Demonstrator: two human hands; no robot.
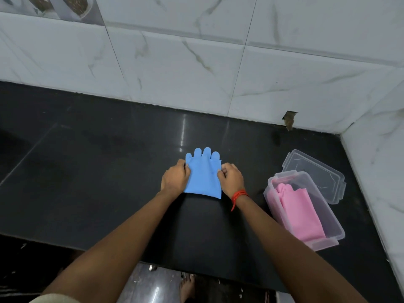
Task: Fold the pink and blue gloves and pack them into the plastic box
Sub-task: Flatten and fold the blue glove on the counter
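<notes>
Two hands, left hand (175,177) and right hand (230,178), pinch the blue glove's (202,178) sides to fold it flat; pink glove (299,215) already fills the box (334,232).

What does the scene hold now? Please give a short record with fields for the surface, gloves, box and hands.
surface: black countertop by a white tiled wall
blue glove: flat on the countertop, fingers toward the wall
left hand: pinches the blue glove's left edge
right hand: pinches its right edge
pink glove: folded, inside the plastic box
plastic box: open, right of the hands
lid: behind the box, off the opening
</notes>
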